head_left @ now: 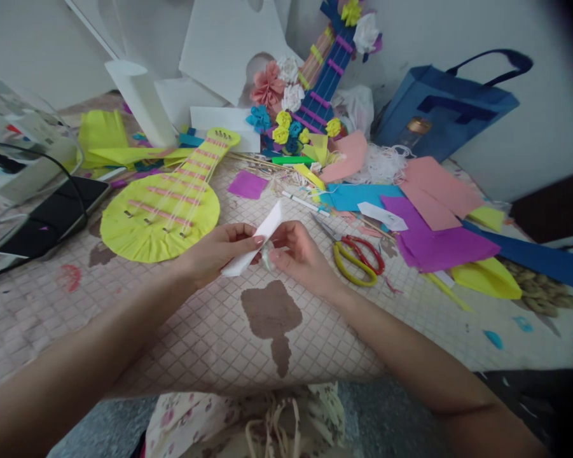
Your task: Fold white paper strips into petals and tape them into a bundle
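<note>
Near the middle of the table, my left hand (226,248) pinches a folded white paper strip (269,222) that slants up to the right. My right hand (300,254) is closed on a small whitish crumpled piece (268,256), held against the strip; its exact shape is partly hidden by the fingers. Left of the hands lies a yellow paper guitar (159,216) with pink bars and white strings. Scissors (357,257) with red and yellow handles rest just right of my right hand.
Behind are a blue paper guitar (327,76) with paper flowers (268,86), a white roll (143,105) and a blue bag (443,108). Purple paper (439,245) and pink paper (441,191) lie right. A dark tablet (52,213) with cables is left.
</note>
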A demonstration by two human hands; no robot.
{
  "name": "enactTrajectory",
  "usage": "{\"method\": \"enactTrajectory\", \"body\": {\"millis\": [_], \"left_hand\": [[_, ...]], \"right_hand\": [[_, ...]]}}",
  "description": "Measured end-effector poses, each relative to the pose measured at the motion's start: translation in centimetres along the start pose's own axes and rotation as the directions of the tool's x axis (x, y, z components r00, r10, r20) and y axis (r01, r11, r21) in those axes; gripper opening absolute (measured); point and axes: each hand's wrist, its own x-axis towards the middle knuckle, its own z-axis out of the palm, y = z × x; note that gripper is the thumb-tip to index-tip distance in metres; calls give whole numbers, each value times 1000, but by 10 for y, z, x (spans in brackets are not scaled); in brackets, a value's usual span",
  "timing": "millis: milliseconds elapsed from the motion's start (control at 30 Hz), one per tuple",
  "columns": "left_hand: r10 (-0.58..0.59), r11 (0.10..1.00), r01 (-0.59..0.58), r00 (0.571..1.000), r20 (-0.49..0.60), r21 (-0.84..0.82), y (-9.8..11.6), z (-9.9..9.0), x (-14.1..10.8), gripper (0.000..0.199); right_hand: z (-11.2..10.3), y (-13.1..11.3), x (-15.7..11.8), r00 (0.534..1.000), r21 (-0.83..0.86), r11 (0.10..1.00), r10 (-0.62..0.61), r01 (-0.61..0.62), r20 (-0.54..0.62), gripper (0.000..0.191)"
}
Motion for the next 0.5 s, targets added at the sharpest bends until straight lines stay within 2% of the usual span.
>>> {"method": "enactTrajectory", "body": {"millis": [167,333,500], "left_hand": [[30,999,-30,1000,2,33,-1,2,0,26],[2,998,-4,1000,30,65,1,-2,-2,27],[-1,992,-6,998,59,123,4,-5,-4,27]], "right_hand": [[1,0,0,997,-160,987,3,10,82,33],[-3,-1,1,992,-194,980,-9,33,123,23],[-5,0,1,992,-282,959,-3,39,125,21]]}}
